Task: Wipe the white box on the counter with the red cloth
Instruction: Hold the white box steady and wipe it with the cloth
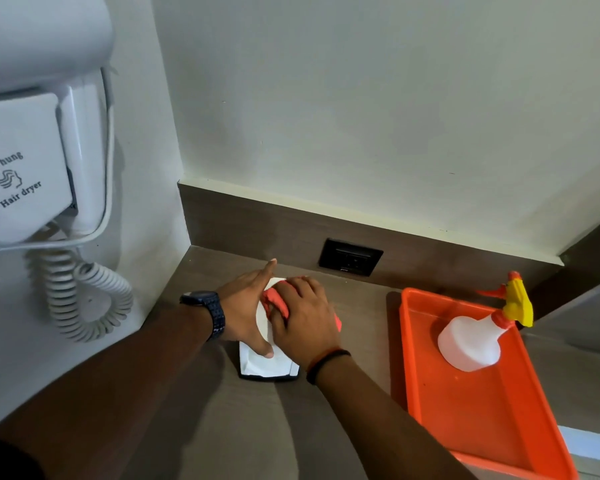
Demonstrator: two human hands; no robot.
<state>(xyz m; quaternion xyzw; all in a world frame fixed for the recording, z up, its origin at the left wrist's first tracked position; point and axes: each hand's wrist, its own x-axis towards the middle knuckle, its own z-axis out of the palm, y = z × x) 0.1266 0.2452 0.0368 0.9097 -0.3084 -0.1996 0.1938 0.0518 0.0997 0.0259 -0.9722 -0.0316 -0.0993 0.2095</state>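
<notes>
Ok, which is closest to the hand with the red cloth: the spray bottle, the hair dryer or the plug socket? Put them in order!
From the right hand, pressing the red cloth on the white box:
1. Plug socket, just beyond it on the back panel.
2. Spray bottle, to its right, lying in the orange tray.
3. Hair dryer, far left, up on the wall.

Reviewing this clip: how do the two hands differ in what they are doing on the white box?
The right hand presses the bunched red cloth onto the white box, fingers curled over it; the left hand holds no cloth and lies flat and open along the box's left side, steadying it. The left wrist wears a dark watch, the right wrist a thin dark band. Both hands touch the box on the counter.
</notes>
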